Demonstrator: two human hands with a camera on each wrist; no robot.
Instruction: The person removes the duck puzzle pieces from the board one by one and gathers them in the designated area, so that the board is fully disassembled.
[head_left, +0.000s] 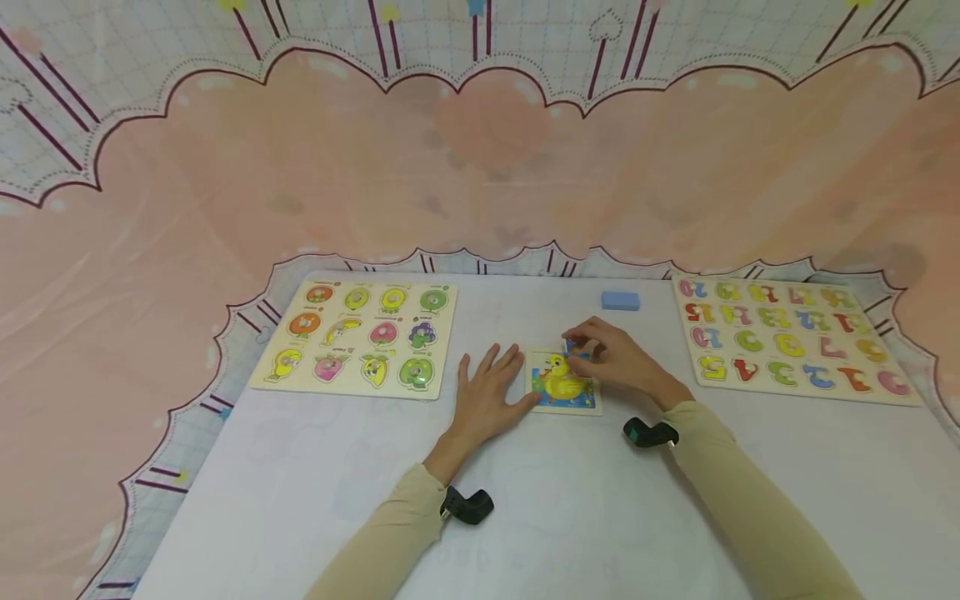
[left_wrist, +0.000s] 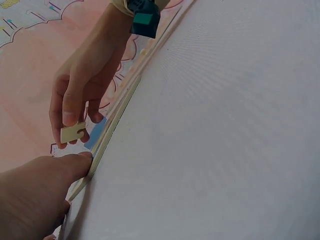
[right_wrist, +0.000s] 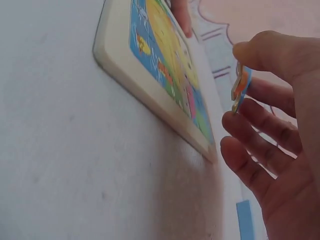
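A small wooden jigsaw puzzle with a yellow duck picture lies on the white table. My left hand is beside it with fingers spread, its thumb touching the left edge of the puzzle's frame. Above the puzzle's far right part, my right hand pinches a jigsaw piece between thumb and fingers. In the right wrist view, that piece shows blue and orange print and is held clear of the puzzle board.
A fruit peg board lies at the left and a number board at the right. Behind the puzzle, a blue block stands near the table's far edge. A patterned cloth hangs beyond the table.
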